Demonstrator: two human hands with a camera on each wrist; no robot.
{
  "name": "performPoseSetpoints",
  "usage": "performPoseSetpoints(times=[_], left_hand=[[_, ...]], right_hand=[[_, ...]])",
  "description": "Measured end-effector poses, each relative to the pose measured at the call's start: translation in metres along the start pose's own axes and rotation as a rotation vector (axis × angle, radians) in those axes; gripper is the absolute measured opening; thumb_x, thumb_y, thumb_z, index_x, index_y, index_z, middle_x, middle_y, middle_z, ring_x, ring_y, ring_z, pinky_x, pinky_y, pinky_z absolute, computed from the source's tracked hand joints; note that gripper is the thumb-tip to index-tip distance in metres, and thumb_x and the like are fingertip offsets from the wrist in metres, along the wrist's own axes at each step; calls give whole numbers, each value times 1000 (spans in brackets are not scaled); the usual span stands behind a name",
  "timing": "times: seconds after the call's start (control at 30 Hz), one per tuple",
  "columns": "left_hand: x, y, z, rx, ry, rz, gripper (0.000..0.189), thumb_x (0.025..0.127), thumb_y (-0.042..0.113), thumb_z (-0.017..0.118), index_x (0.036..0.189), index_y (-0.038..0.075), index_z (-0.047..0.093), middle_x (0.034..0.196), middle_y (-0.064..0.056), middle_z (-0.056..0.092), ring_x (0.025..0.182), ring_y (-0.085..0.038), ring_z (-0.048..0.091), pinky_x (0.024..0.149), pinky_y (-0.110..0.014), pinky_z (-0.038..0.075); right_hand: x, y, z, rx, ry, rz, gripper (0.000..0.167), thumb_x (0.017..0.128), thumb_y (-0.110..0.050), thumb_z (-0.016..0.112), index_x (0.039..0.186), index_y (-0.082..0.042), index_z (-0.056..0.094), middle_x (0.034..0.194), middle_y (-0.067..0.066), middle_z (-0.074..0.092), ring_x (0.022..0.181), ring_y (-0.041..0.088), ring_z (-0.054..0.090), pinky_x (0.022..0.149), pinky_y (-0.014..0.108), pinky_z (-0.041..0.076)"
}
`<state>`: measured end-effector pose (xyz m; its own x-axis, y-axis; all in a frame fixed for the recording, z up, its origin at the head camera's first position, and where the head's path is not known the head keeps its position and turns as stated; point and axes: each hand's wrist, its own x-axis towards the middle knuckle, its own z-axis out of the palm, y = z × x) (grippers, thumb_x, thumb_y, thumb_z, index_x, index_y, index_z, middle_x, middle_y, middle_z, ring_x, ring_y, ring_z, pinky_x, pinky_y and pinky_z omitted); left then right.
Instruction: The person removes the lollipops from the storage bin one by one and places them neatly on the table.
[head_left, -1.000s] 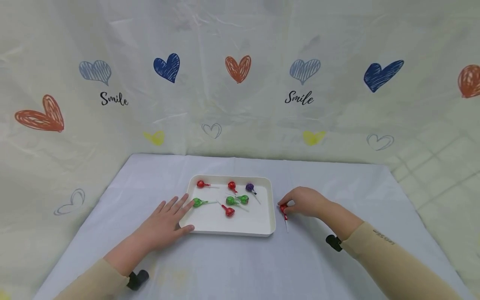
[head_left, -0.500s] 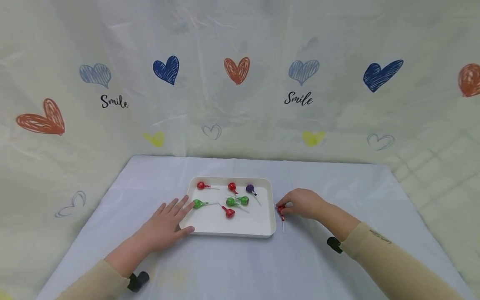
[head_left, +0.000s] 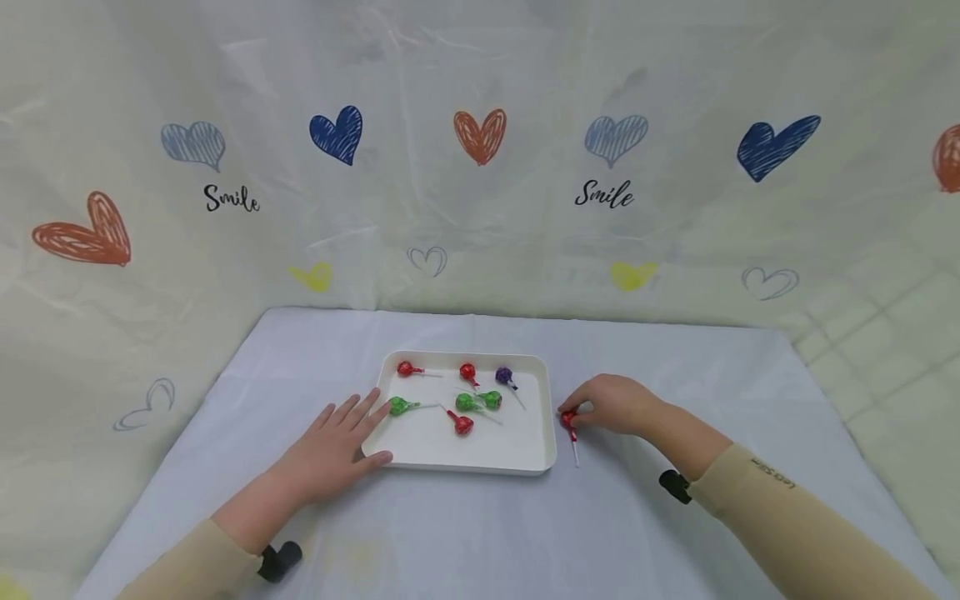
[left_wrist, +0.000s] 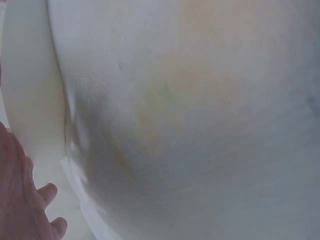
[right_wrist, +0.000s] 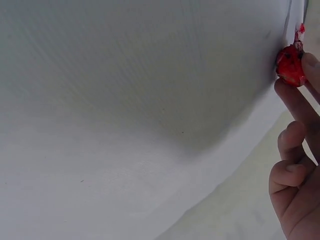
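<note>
The red lollipop (head_left: 567, 419) in the right hand (head_left: 619, 405) is just beside the tray's right side, with its white stick pointing toward the near edge of the white tablecloth (head_left: 675, 362); whether it rests on the cloth or hangs just above it, I cannot tell. The right thumb and forefinger are bent together and pinch its round wrapped head, while the right wrist view shows two other fingers curled and off the candy. The lollipop should be light, with a hard head that could crack if knocked and a thin, fairly stiff stick; the glossy wrapper may slip a little. Pinching the head from both sides seems a sound hold, with the stick a slimmer second choice. The left hand (head_left: 337, 450) lies with fingers straight and spread over the left edge of the white tray (head_left: 498, 448), gripping no candy. Counted up, there are eight lollipops: one in the right hand and seven in the tray, these being three red ones (head_left: 464, 426), three green ones (head_left: 397, 407) and a single purple one (head_left: 504, 376) toward the far right corner. There is one tray.
</note>
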<state>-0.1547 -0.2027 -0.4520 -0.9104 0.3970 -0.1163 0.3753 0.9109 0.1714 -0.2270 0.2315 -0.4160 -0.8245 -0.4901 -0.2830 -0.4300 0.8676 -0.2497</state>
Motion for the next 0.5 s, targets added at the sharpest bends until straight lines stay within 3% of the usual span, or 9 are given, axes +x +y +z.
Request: performPoseSetpoints(times=[0.5], left_hand=[[1,1,-1,12,-9,1,85,93,69,47,159,21,24,166,-4,14,150,-37,16,118,-61,12]], right_hand=[[-7,6,-23,-8,83,-59,34,89,-29,75,123,-23,73,118,-4,71,115,23,63,96,47,51]])
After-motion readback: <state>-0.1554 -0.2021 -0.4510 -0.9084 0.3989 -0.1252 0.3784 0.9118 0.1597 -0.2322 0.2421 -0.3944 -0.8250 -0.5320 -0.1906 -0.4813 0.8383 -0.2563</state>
